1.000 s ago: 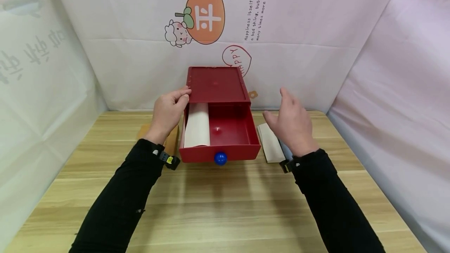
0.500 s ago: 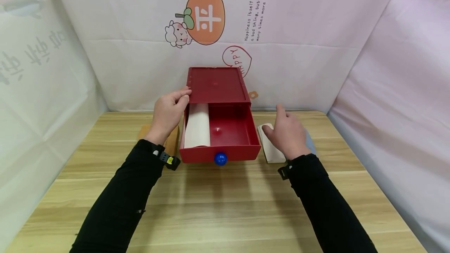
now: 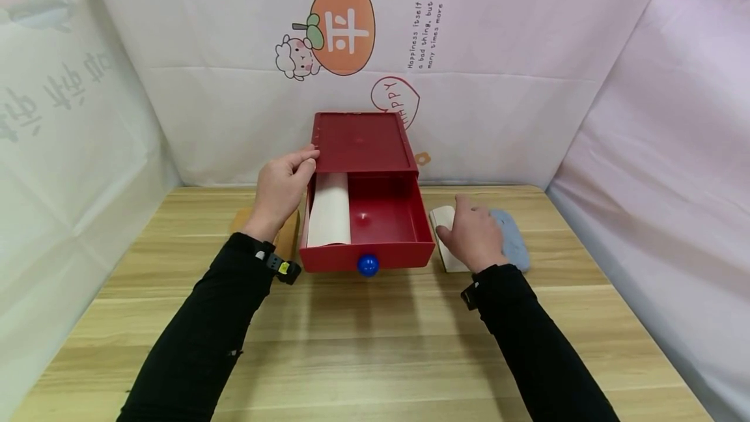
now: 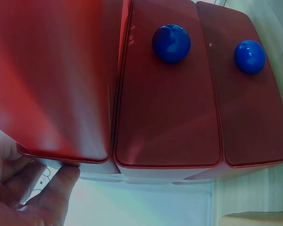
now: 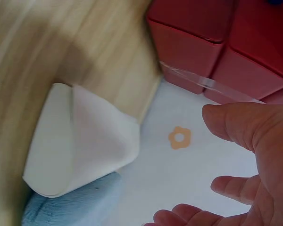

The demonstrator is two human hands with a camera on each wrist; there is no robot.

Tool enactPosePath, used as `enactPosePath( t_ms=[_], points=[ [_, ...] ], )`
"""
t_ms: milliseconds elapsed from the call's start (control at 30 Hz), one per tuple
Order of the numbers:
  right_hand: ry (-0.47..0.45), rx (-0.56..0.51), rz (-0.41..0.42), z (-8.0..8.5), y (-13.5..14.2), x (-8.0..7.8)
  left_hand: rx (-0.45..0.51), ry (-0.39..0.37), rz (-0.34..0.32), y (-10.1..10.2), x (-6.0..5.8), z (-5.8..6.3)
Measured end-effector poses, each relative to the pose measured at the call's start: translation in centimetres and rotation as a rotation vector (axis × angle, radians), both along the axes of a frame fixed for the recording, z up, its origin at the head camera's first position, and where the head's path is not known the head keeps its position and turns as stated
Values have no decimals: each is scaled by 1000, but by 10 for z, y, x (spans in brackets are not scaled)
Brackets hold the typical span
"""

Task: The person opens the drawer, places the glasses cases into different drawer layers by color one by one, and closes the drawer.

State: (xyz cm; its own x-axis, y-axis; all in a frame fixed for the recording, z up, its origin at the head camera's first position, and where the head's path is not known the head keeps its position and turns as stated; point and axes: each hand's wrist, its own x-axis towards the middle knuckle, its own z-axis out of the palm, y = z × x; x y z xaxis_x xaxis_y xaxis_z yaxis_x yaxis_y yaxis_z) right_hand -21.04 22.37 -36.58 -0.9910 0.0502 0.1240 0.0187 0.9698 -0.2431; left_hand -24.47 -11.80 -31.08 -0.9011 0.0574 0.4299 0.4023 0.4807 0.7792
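A red drawer cabinet (image 3: 363,142) stands near the back of the table with its top drawer (image 3: 398,213) pulled out. A white folded piece (image 3: 328,213), like cloth, lies along the left side of that drawer. My left hand (image 3: 280,191) holds the cabinet's upper left edge, thumb against the side and fingers at the top. My right hand (image 3: 473,233) hangs with spread fingers over a white folded cloth (image 3: 445,220), holding nothing. Beside that cloth lies a blue-grey folded cloth (image 3: 511,239). Both show in the right wrist view, under and left of the hand.
Blue round knobs (image 4: 171,43) stick out from the drawer fronts. A yellow-brown flat item (image 3: 287,236) sits left of the cabinet, partly hidden by the left hand. A white printed curtain (image 3: 498,103) hangs close behind the cabinet. The wooden table (image 3: 363,357) extends toward me.
My right hand has come down and slightly toward the left, uncovering the blue-grey cloth. My left hand, the cabinet and its pulled-out drawer stay where they were.
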Motion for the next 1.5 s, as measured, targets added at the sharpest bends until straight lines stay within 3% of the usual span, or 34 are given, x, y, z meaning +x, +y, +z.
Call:
enactPosePath(
  t_ms=[433,1500],
  points=[
    [-45,6,-10,-19,6,-4,4,-8,-2,0,1,0],
    [-114,22,-23,-38,7,-8,-5,3,16,1,2,1]
  ],
)
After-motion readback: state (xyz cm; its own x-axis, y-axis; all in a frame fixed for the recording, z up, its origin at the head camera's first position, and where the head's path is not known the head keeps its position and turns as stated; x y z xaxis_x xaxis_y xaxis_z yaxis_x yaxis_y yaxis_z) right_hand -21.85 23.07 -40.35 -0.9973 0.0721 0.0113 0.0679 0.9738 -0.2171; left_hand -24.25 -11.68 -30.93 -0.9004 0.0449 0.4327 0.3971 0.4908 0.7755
